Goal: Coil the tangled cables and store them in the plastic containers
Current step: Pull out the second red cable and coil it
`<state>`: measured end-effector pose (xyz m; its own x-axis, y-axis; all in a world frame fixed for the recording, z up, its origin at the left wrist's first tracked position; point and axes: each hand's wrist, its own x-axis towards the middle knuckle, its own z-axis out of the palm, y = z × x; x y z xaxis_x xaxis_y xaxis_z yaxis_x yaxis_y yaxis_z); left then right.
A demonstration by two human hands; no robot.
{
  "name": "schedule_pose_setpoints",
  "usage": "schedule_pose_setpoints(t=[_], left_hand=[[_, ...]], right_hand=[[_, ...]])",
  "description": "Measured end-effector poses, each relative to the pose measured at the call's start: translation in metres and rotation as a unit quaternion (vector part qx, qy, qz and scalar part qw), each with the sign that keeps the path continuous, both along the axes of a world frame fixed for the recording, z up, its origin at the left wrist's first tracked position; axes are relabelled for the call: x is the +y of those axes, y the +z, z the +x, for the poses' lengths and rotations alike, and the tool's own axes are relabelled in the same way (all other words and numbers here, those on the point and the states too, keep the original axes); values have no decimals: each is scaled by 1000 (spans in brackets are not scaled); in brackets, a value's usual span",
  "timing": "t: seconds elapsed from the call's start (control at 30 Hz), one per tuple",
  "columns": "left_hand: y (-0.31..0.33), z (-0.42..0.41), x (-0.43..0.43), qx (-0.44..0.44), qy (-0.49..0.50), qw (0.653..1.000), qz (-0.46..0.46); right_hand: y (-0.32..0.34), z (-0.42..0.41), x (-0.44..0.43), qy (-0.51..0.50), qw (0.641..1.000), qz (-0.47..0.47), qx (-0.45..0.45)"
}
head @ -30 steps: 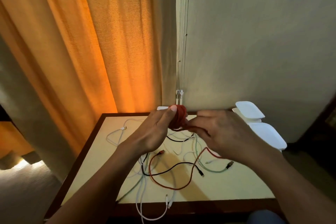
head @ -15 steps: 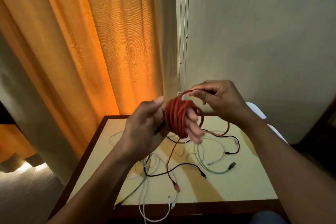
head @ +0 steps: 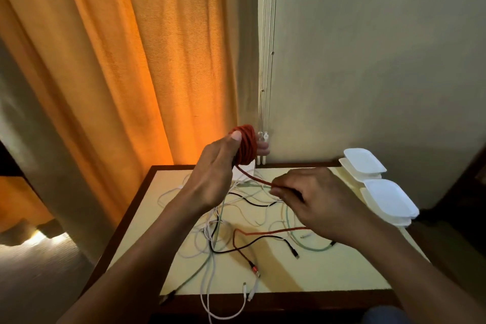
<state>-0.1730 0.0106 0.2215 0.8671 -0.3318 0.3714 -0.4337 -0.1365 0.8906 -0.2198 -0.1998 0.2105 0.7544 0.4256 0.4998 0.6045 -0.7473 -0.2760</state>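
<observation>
left hand (head: 210,176) grips the coil of red braided cable (head: 246,147) above the far edge of the cream, dark-rimmed table (head: 328,271), thumb on top. right hand (head: 315,200) pinches the red strand just below it. risk: the loose tail snags the tangle of white, black and green cables (head: 218,221) and drags it off the near edge, or slack lets loops slip. two lidded white plastic containers (head: 389,200) crowd the right edge, wall close behind, free room mostly near front.

left hand (head: 210,179): fingers (head: 263,150) mostly behind coiled red cable (head: 246,144) | white cable (head: 226,318): loop cut by bottom edge
</observation>
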Motion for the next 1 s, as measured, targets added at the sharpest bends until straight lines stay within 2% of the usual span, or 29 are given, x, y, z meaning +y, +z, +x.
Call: schedule_pose_setpoints(t=[0.13,0.27,0.37,0.47,0.63,0.73,0.8,0.87,0.93,1.0], left_hand=[[-9,-4,5,88,-43,992,74],[-15,-10,4,59,-116,969,210],[-16,-15,0,70,-141,962,224],[-11,-25,-3,82,-218,960,152],[12,-29,-3,71,-307,940,-133],[22,-29,-10,58,-280,917,-277],[26,-25,-12,62,-234,908,-341],[23,-18,-12,81,-192,896,-392],[15,-13,-13,108,-155,896,-401],[-1,-9,-15,108,-106,934,-322]], right_hand=[[21,-9,-21,-5,997,-32,-73],[42,-5,-32,11,993,-39,-113],[62,2,-37,24,992,-39,-116],[77,14,-36,49,993,11,-107],[61,54,-36,30,984,167,-59],[22,60,-24,45,977,207,38],[0,48,-10,50,975,204,69],[-14,29,0,54,975,202,81],[-20,6,7,60,977,182,91],[-24,-14,10,47,995,77,53]])
